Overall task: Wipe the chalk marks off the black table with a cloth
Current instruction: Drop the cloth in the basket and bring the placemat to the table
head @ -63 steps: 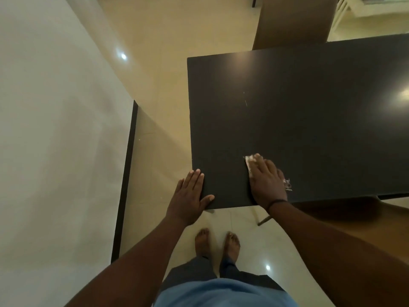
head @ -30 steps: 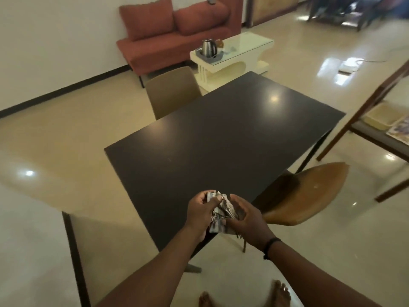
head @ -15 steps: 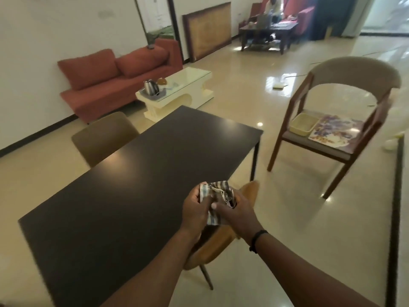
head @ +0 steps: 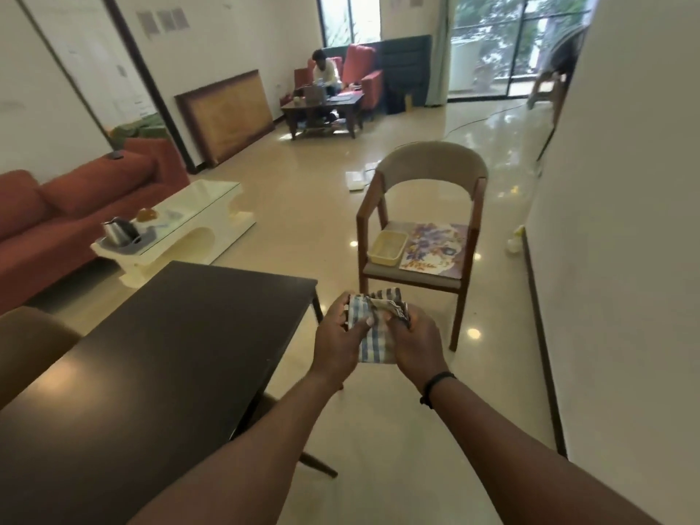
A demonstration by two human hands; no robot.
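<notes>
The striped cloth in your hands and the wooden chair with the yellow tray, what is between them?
Only bare shiny beige floor lies between the blue-and-white striped cloth and the wooden chair, as the head view shows.

Daylight pours in from the windows (head: 519, 43) at the upper right of the frame, slightly blown out. The glossy floor (head: 416, 411) carries small ceiling-light glints, and the black surface (head: 151, 354) shows a soft sheen at lower left. Straight lines bow toward the edges; detail is slightly soft.
</notes>
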